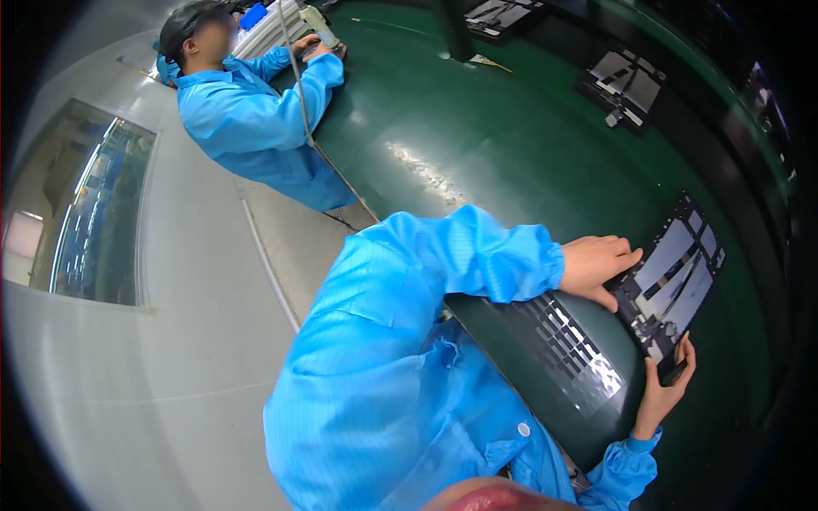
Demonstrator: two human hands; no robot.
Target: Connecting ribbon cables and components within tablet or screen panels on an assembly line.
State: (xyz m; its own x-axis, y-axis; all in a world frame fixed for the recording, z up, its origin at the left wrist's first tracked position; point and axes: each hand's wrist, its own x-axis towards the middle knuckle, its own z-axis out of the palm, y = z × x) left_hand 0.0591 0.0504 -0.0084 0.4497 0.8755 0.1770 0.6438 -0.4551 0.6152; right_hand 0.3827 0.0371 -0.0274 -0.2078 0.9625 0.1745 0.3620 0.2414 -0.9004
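Observation:
An opened tablet-like device (682,264), a flat black frame with silver-grey panels and dark strips inside, lies tilted at the right of the bench. My left hand (596,266) reaches across and grips its near left edge, thumb and fingers apart along the rim. At its lower corner, my right hand (669,383) grasps the device between thumb and fingers. Beside them on the bench, a clear sheet with rows of dark and shiny pieces (567,341) lies partly under my left sleeve.
The green-topped bench (494,128) has a worn patch. Further along it lie a second opened device (626,85) and another at the far edge (503,17). A dark post (452,30) stands there. At the far left, a co-worker (256,111) in blue handles something.

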